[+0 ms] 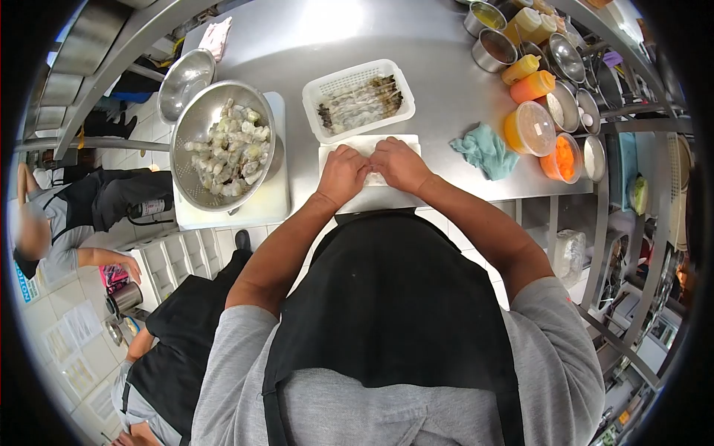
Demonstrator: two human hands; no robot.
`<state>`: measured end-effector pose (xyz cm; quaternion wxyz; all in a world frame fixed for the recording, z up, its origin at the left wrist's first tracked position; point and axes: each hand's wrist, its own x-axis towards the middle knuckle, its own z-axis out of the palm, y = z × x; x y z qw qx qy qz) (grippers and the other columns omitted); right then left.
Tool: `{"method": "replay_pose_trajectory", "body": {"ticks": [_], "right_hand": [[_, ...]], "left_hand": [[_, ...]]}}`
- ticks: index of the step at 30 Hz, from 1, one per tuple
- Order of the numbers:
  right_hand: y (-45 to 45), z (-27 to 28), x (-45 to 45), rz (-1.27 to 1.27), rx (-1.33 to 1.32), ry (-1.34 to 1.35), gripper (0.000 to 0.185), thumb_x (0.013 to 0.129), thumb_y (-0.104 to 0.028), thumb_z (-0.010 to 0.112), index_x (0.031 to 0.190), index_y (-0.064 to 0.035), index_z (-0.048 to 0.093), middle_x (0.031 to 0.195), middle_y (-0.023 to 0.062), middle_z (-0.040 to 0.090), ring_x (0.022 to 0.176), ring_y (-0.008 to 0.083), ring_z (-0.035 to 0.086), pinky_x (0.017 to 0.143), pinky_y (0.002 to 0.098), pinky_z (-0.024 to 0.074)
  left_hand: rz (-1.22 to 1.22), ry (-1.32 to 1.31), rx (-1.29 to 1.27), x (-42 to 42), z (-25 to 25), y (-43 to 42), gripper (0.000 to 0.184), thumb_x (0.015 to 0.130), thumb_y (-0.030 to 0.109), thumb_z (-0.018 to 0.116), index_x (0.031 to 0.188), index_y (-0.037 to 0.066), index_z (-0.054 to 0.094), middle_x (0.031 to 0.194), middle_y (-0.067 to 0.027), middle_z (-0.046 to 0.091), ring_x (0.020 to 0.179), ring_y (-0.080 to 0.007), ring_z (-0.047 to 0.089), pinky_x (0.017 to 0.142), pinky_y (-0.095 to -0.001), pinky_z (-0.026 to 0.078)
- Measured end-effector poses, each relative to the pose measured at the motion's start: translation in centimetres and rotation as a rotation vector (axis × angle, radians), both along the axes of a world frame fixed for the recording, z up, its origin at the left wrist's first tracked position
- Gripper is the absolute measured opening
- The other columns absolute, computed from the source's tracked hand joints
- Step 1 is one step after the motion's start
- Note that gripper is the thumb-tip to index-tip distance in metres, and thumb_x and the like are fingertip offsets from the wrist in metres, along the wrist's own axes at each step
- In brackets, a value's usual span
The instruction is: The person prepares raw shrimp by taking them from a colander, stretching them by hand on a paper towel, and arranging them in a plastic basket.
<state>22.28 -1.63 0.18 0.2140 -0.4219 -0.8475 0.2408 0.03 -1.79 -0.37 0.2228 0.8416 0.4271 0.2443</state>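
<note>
My left hand (343, 175) and my right hand (400, 165) meet over a white board (406, 140) at the near edge of the steel table. Their fingers are closed and nearly touch. A small pale piece (376, 179) shows just below the fingertips; what they pinch is mostly hidden. Directly beyond the board stands a white perforated basket (311, 89), where peeled raw shrimp (361, 104) with dark tails lie stretched out side by side. To the left, a steel colander (182, 160) holds a heap of raw shrimp (232, 149) on a white cutting board (277, 201).
A teal cloth (485, 151) lies to the right. Beyond it are orange squeeze bottles (532, 86), a lidded tub (529, 128), an orange-filled container (561, 160) and steel pots (494, 50). A steel bowl (184, 78) sits behind the colander. Two people in aprons are at left.
</note>
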Motion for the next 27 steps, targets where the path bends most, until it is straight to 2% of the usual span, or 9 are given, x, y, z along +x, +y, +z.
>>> {"method": "replay_pose_trajectory", "body": {"ticks": [8,11,14,15,18,23,27], "right_hand": [[0.8,-0.2,0.4,0.074,-0.024,-0.065,0.009,0.094,-0.018,0.073,0.094,-0.01,0.078,0.098,0.0096,0.067,0.105,0.0337,0.064,0.096,0.0473,0.0528],[0.8,0.4,0.9,0.108,-0.014,-0.092,0.012,0.092,-0.018,0.075,0.101,-0.0103,0.078,0.103,0.0097,0.068,0.109,0.0334,0.064,0.097,0.0483,0.0522],[0.1,1.6,0.5,0.081,0.033,-0.076,0.018,0.091,-0.019,0.077,0.107,-0.0106,0.078,0.106,0.01,0.068,0.111,0.0328,0.064,0.099,0.0496,0.051],[-0.4,1.8,0.2,0.062,0.047,-0.061,0.019,0.091,-0.019,0.077,0.108,-0.0106,0.078,0.107,0.0101,0.068,0.112,0.0326,0.064,0.1,0.0499,0.0506],[-0.7,2.1,-2.0,0.061,0.006,-0.076,0.02,0.092,-0.019,0.076,0.109,-0.0104,0.077,0.109,0.01,0.069,0.112,0.0325,0.064,0.1,0.0503,0.0497],[-0.6,0.6,-4.8,0.039,-0.045,-0.194,0.021,0.092,-0.02,0.076,0.11,-0.0091,0.076,0.113,0.0111,0.069,0.115,0.0338,0.064,0.099,0.0508,0.0496],[-0.9,2.3,-3.6,0.035,-0.034,-0.175,0.024,0.091,-0.021,0.077,0.11,-0.0069,0.075,0.113,0.0127,0.069,0.117,0.0356,0.064,0.1,0.0514,0.0501]], "left_hand": [[-0.01,0.011,-0.011,-0.2,-1.2,0.1,0.009,0.088,0.013,0.081,0.096,0.009,0.081,0.094,-0.0087,0.073,0.102,-0.0328,0.066,0.091,-0.0477,0.051],[-0.031,0.041,-0.056,-0.7,1.0,-0.1,0.01,0.089,0.015,0.081,0.097,0.009,0.081,0.096,-0.0091,0.074,0.104,-0.033,0.067,0.095,-0.0495,0.051],[0.168,-0.002,0.02,-2.3,1.3,-1.3,0.011,0.09,0.02,0.081,0.096,0.011,0.081,0.103,-0.0052,0.074,0.114,-0.0302,0.065,0.096,-0.0491,0.048],[0.173,0.025,-0.016,-3.1,1.6,-1.5,0.009,0.09,0.02,0.081,0.096,0.013,0.081,0.102,-0.0044,0.075,0.113,-0.0292,0.065,0.099,-0.0496,0.046],[0.116,0.027,0.002,-4.3,0.8,-1.6,0.009,0.089,0.016,0.082,0.096,0.013,0.082,0.095,-0.0054,0.074,0.105,-0.0306,0.068,0.095,-0.048,0.048],[0.157,0.029,-0.024,-4.3,-0.1,-1.8,0.005,0.089,0.018,0.082,0.093,0.015,0.081,0.095,-0.0015,0.074,0.107,-0.0263,0.067,0.095,-0.0478,0.045],[0.142,0.016,0.003,-4.3,-0.2,-1.8,0.004,0.088,0.017,0.081,0.092,0.015,0.08,0.094,-0.0012,0.073,0.106,-0.0258,0.067,0.094,-0.0463,0.046]]}}
